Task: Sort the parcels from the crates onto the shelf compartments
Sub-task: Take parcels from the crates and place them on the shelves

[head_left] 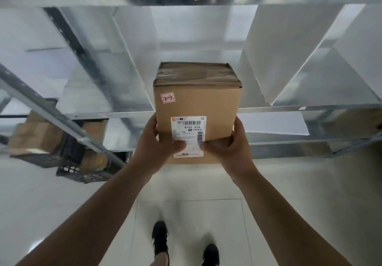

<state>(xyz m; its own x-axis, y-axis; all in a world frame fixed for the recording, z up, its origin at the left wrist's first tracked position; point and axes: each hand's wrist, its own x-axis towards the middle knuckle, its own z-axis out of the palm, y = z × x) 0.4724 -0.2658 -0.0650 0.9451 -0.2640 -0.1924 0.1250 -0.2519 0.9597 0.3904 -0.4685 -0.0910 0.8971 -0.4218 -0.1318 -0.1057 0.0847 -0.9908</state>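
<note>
Left hand (159, 141), right hand (231, 148) clasp lower sides of cardboard parcel (196, 102) before shelf (103, 114).

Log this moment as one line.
phase: placing | cardboard box: partly in middle shelf compartment | left hand: grips near-left corner | right hand: grips near-right corner

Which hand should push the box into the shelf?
Probably the left hand, but barely. Both hands hold the box at its near end; the left lies flatter across the front, while the right hand curls round the corner.
</note>
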